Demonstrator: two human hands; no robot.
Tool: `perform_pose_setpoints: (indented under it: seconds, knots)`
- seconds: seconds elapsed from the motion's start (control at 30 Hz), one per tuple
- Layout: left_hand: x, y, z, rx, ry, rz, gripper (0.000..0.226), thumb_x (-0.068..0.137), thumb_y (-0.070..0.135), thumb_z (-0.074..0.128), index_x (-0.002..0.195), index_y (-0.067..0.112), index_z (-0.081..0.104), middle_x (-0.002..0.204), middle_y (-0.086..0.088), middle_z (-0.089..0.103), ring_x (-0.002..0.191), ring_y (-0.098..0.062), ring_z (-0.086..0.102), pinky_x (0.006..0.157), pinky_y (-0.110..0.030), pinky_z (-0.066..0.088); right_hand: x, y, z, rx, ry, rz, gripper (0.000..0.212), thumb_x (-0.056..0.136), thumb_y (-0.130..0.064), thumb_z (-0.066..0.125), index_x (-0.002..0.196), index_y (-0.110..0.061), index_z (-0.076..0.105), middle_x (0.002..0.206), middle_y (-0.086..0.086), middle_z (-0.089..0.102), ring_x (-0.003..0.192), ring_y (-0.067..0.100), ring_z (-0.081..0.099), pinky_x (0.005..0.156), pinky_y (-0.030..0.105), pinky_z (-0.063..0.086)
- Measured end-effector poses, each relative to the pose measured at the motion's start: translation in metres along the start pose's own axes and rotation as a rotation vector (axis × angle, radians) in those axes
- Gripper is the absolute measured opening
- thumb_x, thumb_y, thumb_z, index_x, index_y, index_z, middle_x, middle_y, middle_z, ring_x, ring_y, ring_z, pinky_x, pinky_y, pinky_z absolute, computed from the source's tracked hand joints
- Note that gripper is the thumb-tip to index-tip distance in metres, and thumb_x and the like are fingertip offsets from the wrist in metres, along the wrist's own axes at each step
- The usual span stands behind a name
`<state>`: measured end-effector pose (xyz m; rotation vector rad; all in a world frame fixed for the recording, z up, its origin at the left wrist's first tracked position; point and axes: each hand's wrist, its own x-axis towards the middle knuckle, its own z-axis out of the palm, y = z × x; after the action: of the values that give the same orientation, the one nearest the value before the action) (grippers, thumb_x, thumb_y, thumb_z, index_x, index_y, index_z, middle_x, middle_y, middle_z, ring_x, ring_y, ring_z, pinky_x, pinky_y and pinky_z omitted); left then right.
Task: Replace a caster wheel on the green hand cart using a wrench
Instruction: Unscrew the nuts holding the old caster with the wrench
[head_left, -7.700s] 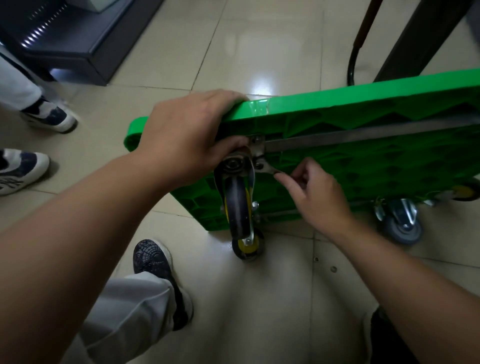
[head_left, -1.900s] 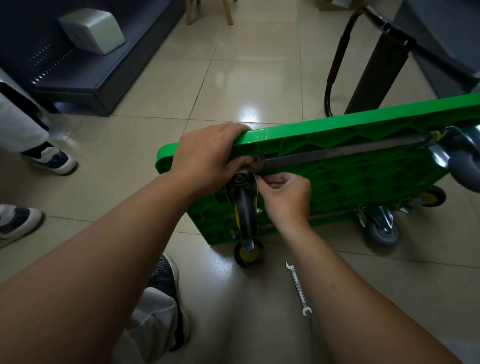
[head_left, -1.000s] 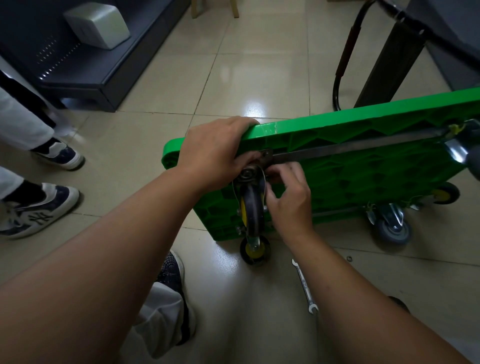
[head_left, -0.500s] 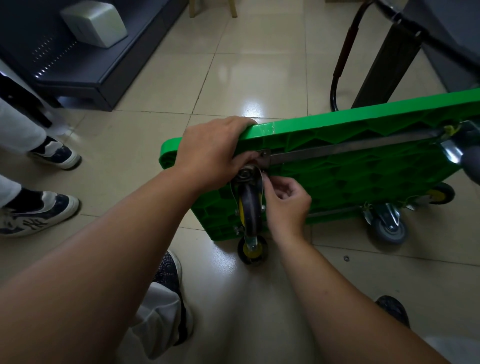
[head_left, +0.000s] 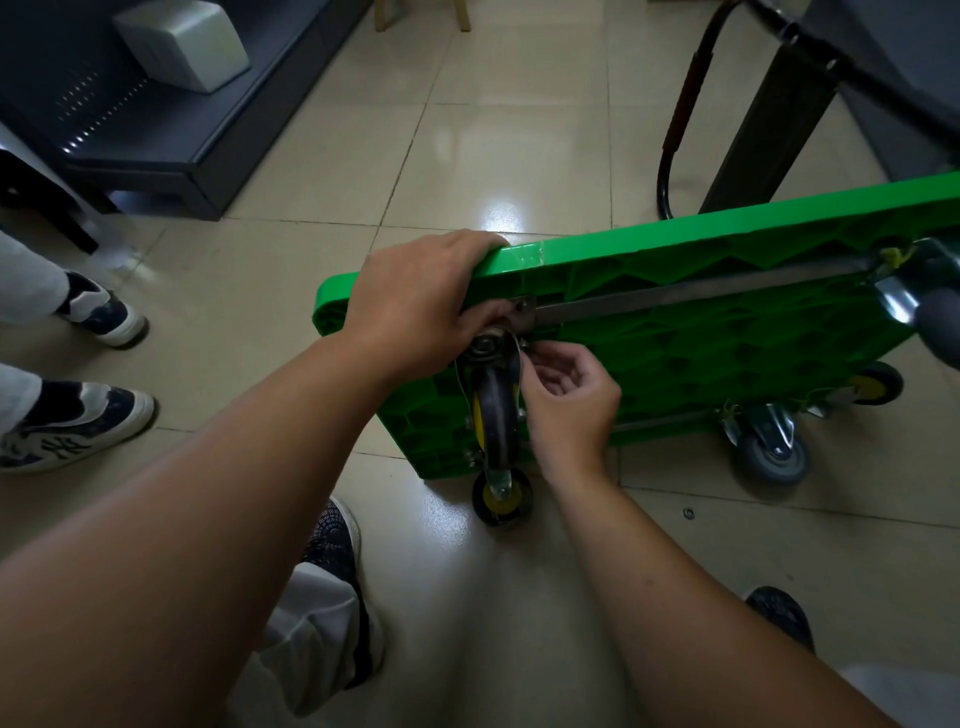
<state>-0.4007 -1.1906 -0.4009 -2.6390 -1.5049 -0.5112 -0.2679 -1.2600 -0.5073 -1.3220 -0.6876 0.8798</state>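
**Left hand (head_left: 421, 306) holding the cart (head_left: 727, 358), right hand (head_left: 566, 400) pinching at the caster wheel (head_left: 496, 415)**

So the left hand is wrapped over the top edge of the green cart near its left corner. The fingers go over the far side and the thumb is down on the ribbed underside. Just right of it, the right hand has its fingers curled. Its thumb and fingertips are pinching at the top of the caster wheel, right where it mounts. Can't tell if there's a nut or bolt in there, it's too small and half hidden.

The cart stands on its long edge on the tiled floor (head_left: 509, 130), underside facing the camera. The caster wheel is black with a yellow hub. It sticks out from the upper left corner of the underside, right between the two hands.

Rest of the scene, left to right:
- Someone else's sneakers (head_left: 72, 426) are at the far left.
- A dark shelf unit (head_left: 156, 135) sits behind them, with a pale grey box (head_left: 182, 41) on it.
- The person's own dark shoe (head_left: 332, 535) is under the left forearm.
- A second black-and-yellow wheel (head_left: 501, 499) is at floor level, straight below the caster wheel.
- A flat metal bar (head_left: 701, 293) runs right along the underside.
- A small metal ring (head_left: 689, 513) lies on a tile beside the right forearm.
- A grey wheel (head_left: 774, 454) sits at the cart's lower edge.
- A black handle tube (head_left: 680, 119) curves up behind the cart.
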Motion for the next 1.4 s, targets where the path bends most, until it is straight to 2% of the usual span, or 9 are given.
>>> perform_pose_setpoints:
  seconds: [0.2, 0.4, 0.57, 0.8, 0.87, 1.03, 1.17, 1.23, 1.4]
  knots:
    - [0.0, 0.0, 0.0, 0.003, 0.005, 0.004, 0.052, 0.093, 0.049, 0.063, 0.139, 0.029, 0.052, 0.13, 0.008, 0.065, 0.115, -0.022, 0.062, 0.084, -0.037, 0.049, -0.001, -0.004, 0.006, 0.108, 0.121, 0.159, 0.012, 0.085, -0.011, 0.078, 0.091, -0.002, 0.073, 0.082, 0.006, 0.075, 0.073, 0.007, 0.072, 0.066, 0.015, 0.053]
    - [0.0, 0.0, 0.0, 0.0, 0.004, 0.004, 0.052, 0.093, 0.049, 0.064, 0.139, 0.028, 0.053, 0.13, 0.008, 0.065, 0.114, -0.022, 0.062, 0.081, -0.036, 0.046, 0.002, -0.006, 0.008, -0.002, 0.042, 0.326, 0.018, 0.087, -0.029, 0.078, 0.081, -0.013, 0.076, 0.072, -0.003, 0.074, 0.062, 0.0, 0.066, 0.058, 0.014, 0.049]
    - [0.0, 0.001, 0.0, -0.001, -0.005, -0.005, 0.053, 0.093, 0.049, 0.064, 0.14, 0.028, 0.052, 0.13, 0.007, 0.065, 0.114, -0.022, 0.062, 0.084, -0.038, 0.049, 0.006, -0.008, 0.006, -0.147, 0.06, 0.198, 0.013, 0.084, -0.024, 0.08, 0.078, -0.014, 0.074, 0.07, -0.003, 0.072, 0.059, 0.0, 0.065, 0.056, 0.019, 0.05]
    - [0.0, 0.001, 0.0, -0.001, -0.002, 0.0, 0.052, 0.093, 0.049, 0.063, 0.14, 0.028, 0.052, 0.127, 0.007, 0.066, 0.111, -0.022, 0.063, 0.082, -0.037, 0.049, 0.005, 0.001, -0.006, -0.491, -0.017, -0.268, 0.013, 0.081, -0.014, 0.08, 0.081, -0.015, 0.067, 0.077, -0.002, 0.061, 0.066, 0.003, 0.056, 0.058, 0.005, 0.037]
    - [0.0, 0.0, 0.0, 0.0, -0.003, 0.0, 0.053, 0.093, 0.05, 0.063, 0.14, 0.028, 0.052, 0.127, 0.007, 0.066, 0.111, -0.022, 0.062, 0.082, -0.037, 0.048, 0.005, 0.004, -0.013, -0.522, -0.044, -0.303, 0.012, 0.082, -0.013, 0.079, 0.085, -0.013, 0.068, 0.081, -0.002, 0.061, 0.07, 0.004, 0.058, 0.059, 0.004, 0.038]
    - [0.001, -0.001, 0.001, 0.001, -0.008, 0.006, 0.053, 0.093, 0.052, 0.062, 0.14, 0.03, 0.051, 0.127, 0.009, 0.065, 0.113, -0.022, 0.062, 0.078, -0.034, 0.043, 0.013, 0.039, -0.046, -0.505, 0.054, -0.118, 0.011, 0.085, -0.023, 0.076, 0.084, -0.019, 0.066, 0.075, -0.002, 0.067, 0.067, 0.01, 0.064, 0.058, 0.013, 0.046]
    - [0.0, -0.002, 0.0, 0.008, -0.013, 0.002, 0.053, 0.093, 0.052, 0.062, 0.14, 0.03, 0.051, 0.128, 0.006, 0.065, 0.114, -0.025, 0.062, 0.081, -0.037, 0.046, 0.013, 0.104, -0.118, -0.82, 0.033, 0.247, 0.013, 0.083, -0.021, 0.075, 0.075, -0.016, 0.067, 0.067, 0.0, 0.064, 0.074, 0.027, 0.068, 0.061, 0.024, 0.041]
    - [0.0, -0.002, 0.001, 0.015, -0.009, 0.009, 0.053, 0.093, 0.051, 0.061, 0.14, 0.03, 0.052, 0.128, 0.006, 0.065, 0.113, -0.026, 0.062, 0.08, -0.037, 0.045, 0.005, 0.131, -0.157, -0.958, 0.02, 0.399, 0.009, 0.082, -0.019, 0.074, 0.08, -0.011, 0.07, 0.078, 0.009, 0.069, 0.081, 0.032, 0.069, 0.069, 0.029, 0.048]
    - [0.001, -0.002, 0.002, 0.017, 0.003, -0.005, 0.051, 0.092, 0.05, 0.062, 0.138, 0.03, 0.053, 0.127, 0.006, 0.066, 0.112, -0.024, 0.062, 0.076, -0.031, 0.034, -0.003, 0.164, -0.208, -1.138, -0.057, 0.432, 0.013, 0.086, -0.019, 0.073, 0.085, -0.006, 0.071, 0.086, 0.016, 0.071, 0.079, 0.031, 0.065, 0.07, 0.031, 0.048]
